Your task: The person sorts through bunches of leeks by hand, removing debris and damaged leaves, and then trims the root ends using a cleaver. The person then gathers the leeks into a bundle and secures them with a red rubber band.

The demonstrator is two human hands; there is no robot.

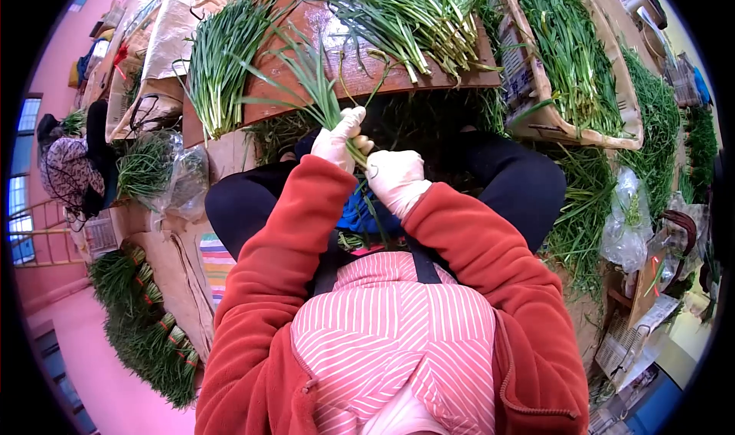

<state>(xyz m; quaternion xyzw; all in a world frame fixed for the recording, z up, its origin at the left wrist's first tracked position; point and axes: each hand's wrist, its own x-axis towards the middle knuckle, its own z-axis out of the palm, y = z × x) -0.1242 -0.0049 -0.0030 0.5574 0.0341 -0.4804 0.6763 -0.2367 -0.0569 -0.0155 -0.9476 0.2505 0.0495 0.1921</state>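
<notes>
The left hand [337, 140], in a white glove, has its fingers wrapped around a slim bunch of long, flat green leafy stalks [315, 91], the thumb lying across the front. The right hand [398, 181], gloved the same, is just below and beside it, its fingers curled closed on the lower ends of those stalks, knuckles upward; how many stalks it pinches is hidden. The bunch slants between the hands, its leaf tips fanning up and leftward over the near edge of a reddish-brown wooden tabletop [264, 112]. Both elbows are bent, the forearms in rust-red fleece sleeves [269, 232] converging in front of a pink-and-white striped apron [394, 328], between knees in dark trousers [245, 205].

On the tabletop, a loose pile of green stalks [228, 64] lies at the left, and a broader pile with pale cut ends [413, 22] at the right. Beyond the tabletop's right end stands a cream plastic crate [632, 133], filled with more greens.
</notes>
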